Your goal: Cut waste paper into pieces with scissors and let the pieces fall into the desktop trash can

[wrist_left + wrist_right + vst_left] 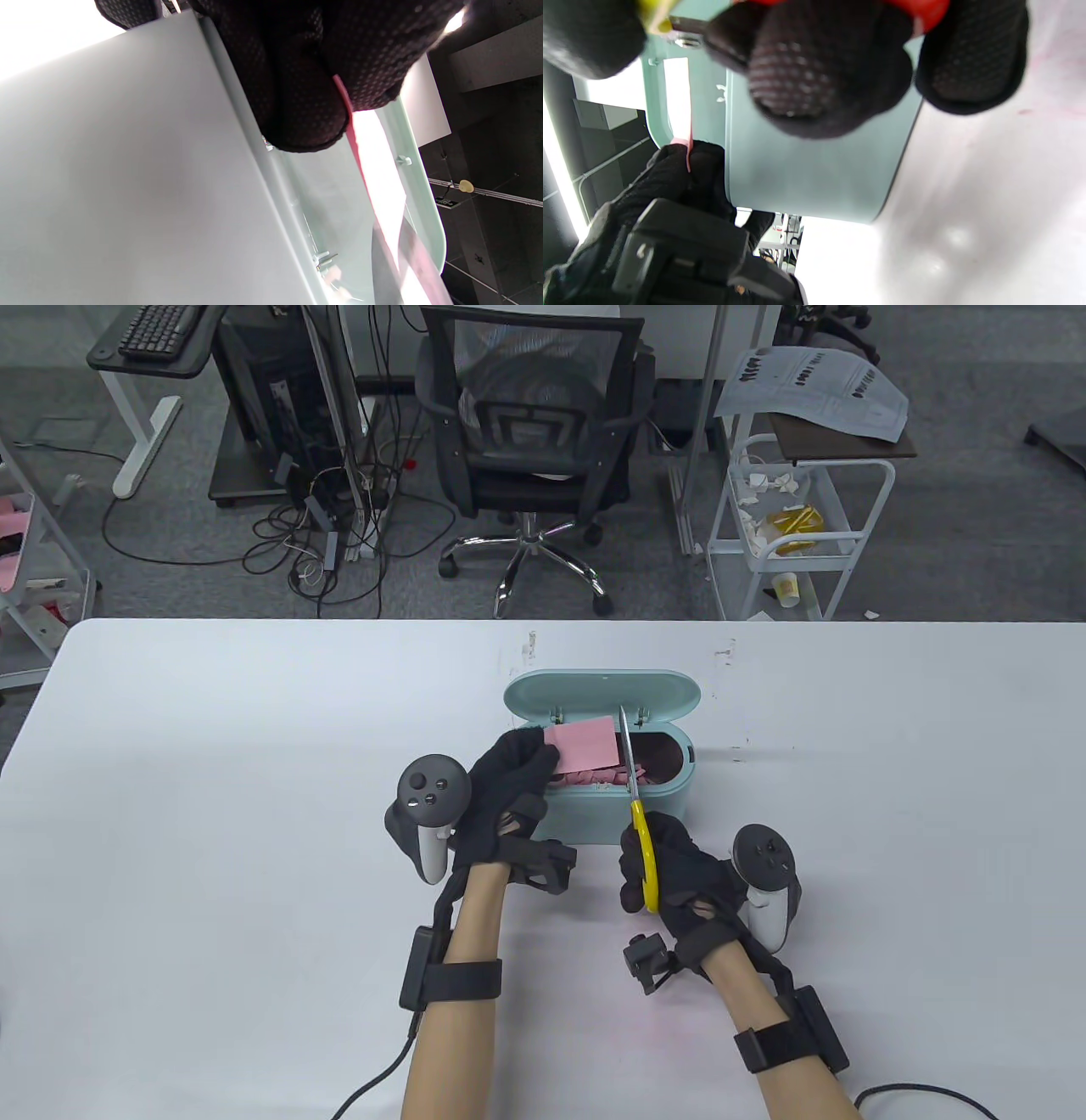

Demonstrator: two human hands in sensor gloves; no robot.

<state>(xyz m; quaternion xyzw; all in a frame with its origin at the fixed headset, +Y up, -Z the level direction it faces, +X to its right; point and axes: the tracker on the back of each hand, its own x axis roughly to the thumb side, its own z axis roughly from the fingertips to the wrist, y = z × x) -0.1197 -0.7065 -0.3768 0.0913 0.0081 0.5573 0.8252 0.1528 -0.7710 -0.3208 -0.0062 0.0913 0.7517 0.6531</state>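
Over open trash can point(619, 814), left hand point(509, 789) pinching pink paper point(581, 742), right hand point(670, 865) gripping scissors point(635, 797)

A white table point(254, 814) is seen spanning the whole width of the table view; its far edge is set against a grey floor. A pale teal desktop trash can point(611, 814) is placed directly on it, right of the middle and toward the far side; its lid point(602, 695) is raised at the back; pink paper pieces point(594, 774) are seen inside. Small marks are scattered on the surface just beyond the can; a faint pink smear is visible on the near part, right of centre.
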